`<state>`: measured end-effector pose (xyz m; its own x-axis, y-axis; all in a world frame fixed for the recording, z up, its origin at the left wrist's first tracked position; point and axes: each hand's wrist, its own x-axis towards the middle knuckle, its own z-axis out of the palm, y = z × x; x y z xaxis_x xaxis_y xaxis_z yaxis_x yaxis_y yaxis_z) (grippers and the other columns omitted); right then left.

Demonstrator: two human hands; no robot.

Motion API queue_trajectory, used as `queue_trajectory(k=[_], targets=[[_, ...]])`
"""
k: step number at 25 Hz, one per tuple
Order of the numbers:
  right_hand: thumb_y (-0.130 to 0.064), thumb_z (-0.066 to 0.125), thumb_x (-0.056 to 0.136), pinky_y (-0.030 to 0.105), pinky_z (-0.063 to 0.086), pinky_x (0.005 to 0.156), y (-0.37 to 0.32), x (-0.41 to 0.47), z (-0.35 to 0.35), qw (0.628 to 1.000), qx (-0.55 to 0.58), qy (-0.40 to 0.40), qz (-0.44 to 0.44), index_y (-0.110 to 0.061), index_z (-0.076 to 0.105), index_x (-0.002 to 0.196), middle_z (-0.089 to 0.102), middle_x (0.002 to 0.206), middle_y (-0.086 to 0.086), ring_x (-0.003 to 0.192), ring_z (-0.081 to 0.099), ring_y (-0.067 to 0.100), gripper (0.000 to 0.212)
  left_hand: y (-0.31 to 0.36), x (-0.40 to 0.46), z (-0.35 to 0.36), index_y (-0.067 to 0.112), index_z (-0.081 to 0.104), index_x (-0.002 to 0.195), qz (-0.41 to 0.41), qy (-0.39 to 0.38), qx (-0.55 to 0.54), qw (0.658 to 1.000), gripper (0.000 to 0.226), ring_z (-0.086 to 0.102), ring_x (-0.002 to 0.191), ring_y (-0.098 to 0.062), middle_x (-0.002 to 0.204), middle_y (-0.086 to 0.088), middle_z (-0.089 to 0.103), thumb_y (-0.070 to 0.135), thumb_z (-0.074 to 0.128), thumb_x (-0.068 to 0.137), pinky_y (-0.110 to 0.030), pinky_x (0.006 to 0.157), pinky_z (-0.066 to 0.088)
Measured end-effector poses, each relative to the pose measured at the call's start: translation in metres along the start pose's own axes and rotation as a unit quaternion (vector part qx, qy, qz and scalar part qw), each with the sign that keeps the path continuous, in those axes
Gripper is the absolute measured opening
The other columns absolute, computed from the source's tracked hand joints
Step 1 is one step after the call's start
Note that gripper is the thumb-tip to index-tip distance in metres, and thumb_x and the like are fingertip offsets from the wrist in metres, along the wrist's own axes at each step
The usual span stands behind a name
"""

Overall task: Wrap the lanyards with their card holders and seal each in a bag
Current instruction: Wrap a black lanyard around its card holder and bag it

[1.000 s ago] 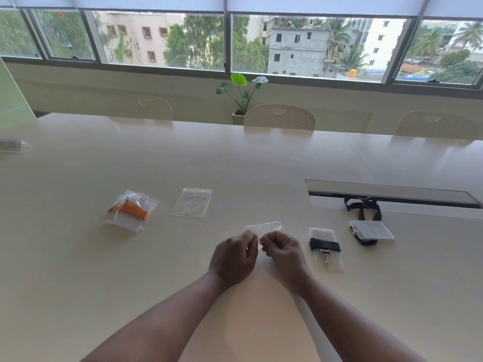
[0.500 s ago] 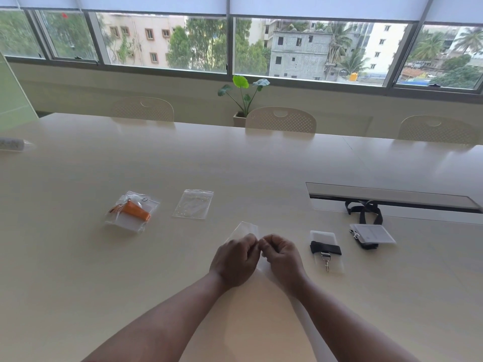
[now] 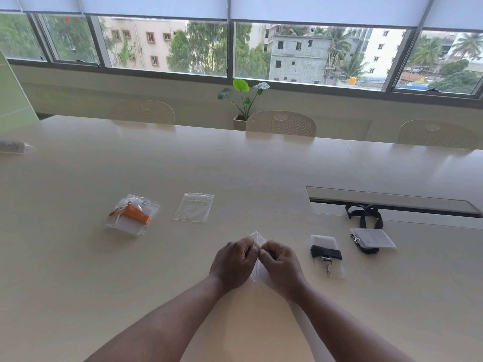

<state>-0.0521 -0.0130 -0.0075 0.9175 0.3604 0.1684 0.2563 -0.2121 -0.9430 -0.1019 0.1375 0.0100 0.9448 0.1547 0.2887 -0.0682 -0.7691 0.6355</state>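
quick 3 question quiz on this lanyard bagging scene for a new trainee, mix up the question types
1. True or false: the orange lanyard is already inside a bag.
2. Multiple choice: what do the left hand and right hand pinch between them? A) a clear bag B) the wrapped black lanyard C) the empty bag lying flat on the table
3. Fill in: the unwrapped black lanyard with its card holder lies on the person's ____ side of the table.

Key: 1 true; 2 A; 3 right
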Motion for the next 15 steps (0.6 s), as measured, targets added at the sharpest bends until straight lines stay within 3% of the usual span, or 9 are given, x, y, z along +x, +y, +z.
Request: queue_trajectory(k=[3, 7, 12, 15], targets=[[-0.033, 0.061, 0.078, 0.029, 0.030, 0.052, -0.0022, 0.0011, -0.0005, 1.000, 0.001, -0.005, 0.015, -0.011, 0.056, 0.070, 0.043, 0.057, -0.012, 0.056, 0.037, 0.007, 0.024, -0.0003, 0.0002, -0.0007, 0.021, 0.043, 0.077, 0.000, -0.008, -0.002, 1.000, 0.029, 0.053, 0.065, -0.027, 0.063, 0.003, 0.056, 0.042, 0.039, 0.095, -0.039, 0.058, 0.044], [-0.028, 0.058, 0.078, 0.031, 0.033, 0.055, -0.0047, 0.0019, 0.0001, 1.000, 0.000, -0.015, 0.021, -0.014, 0.057, 0.070, 0.046, 0.058, -0.010, 0.057, 0.039, 0.008, 0.015, 0.0000, -0.0002, -0.0010, 0.024, 0.045, 0.075, 0.001, -0.014, -0.009, 1.000, 0.025, 0.052, 0.062, -0.023, 0.060, 0.005, 0.055, 0.041, 0.043, 0.094, -0.038, 0.057, 0.043], [-0.046, 0.058, 0.087, 0.036, 0.036, 0.063, -0.0075, 0.0016, -0.0029, 0.998, 0.027, -0.051, 0.024, -0.007, 0.060, 0.076, 0.051, 0.068, 0.000, 0.067, 0.044, 0.014, 0.040, 0.0015, -0.0021, -0.0015, 0.042, 0.048, 0.068, 0.006, -0.013, -0.009, 1.000, 0.026, 0.047, 0.052, -0.012, 0.055, 0.007, 0.054, 0.043, 0.047, 0.094, -0.030, 0.052, 0.032], [-0.041, 0.058, 0.090, 0.030, 0.040, 0.063, -0.0092, 0.0027, -0.0043, 0.997, 0.044, -0.050, 0.033, -0.011, 0.064, 0.076, 0.058, 0.068, -0.005, 0.065, 0.049, 0.008, 0.034, 0.0010, -0.0031, -0.0026, 0.047, 0.053, 0.070, 0.011, -0.025, -0.024, 0.999, 0.027, 0.051, 0.054, -0.005, 0.061, 0.016, 0.059, 0.052, 0.043, 0.094, -0.026, 0.052, 0.034]])
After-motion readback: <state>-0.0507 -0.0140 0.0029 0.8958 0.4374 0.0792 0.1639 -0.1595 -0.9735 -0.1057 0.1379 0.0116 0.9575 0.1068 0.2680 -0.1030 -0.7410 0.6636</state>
